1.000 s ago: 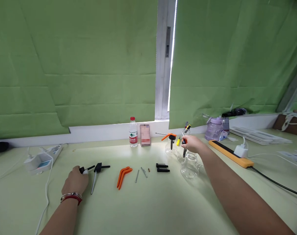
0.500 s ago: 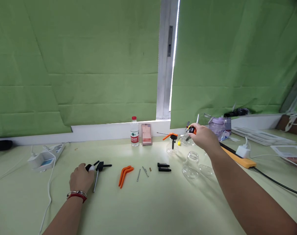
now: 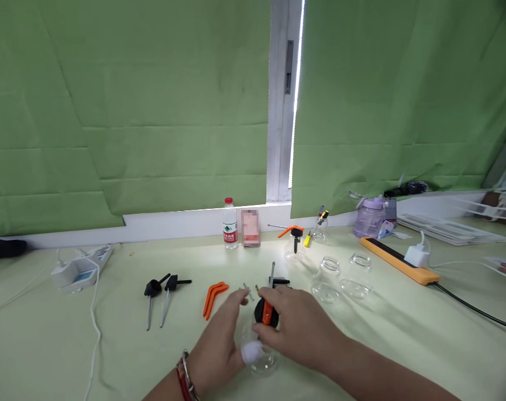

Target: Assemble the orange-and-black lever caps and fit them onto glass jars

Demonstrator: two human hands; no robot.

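Note:
A clear bottle (image 3: 264, 362) with a black and orange head (image 3: 268, 313) stands near the front middle; a thin metal tube points up from the head. My right hand (image 3: 305, 326) is closed on this head, with fingertips on the orange part. My left hand (image 3: 219, 342) curls around the bottle's left side; its thumb, with a white wrap, lies against the glass. Behind my hands are black spring pieces (image 3: 281, 281), partly hidden, and small metal pins (image 3: 248, 291). Two orange levers (image 3: 214, 298) lie left of them. Farther left are two black heads with metal tubes (image 3: 153, 288).
Two clear bottles (image 3: 325, 285) stand to the right. Behind are a similar bottle with an orange and black head (image 3: 295, 249), screwdrivers in a small bottle (image 3: 320, 229), a water bottle (image 3: 230, 227) and a purple jug (image 3: 368, 217). Power strips (image 3: 398, 262) and cables lie at both sides.
My right hand has brought the bottle with the black and orange head from the back right to the front middle. My left hand has left the black heads and come to this bottle.

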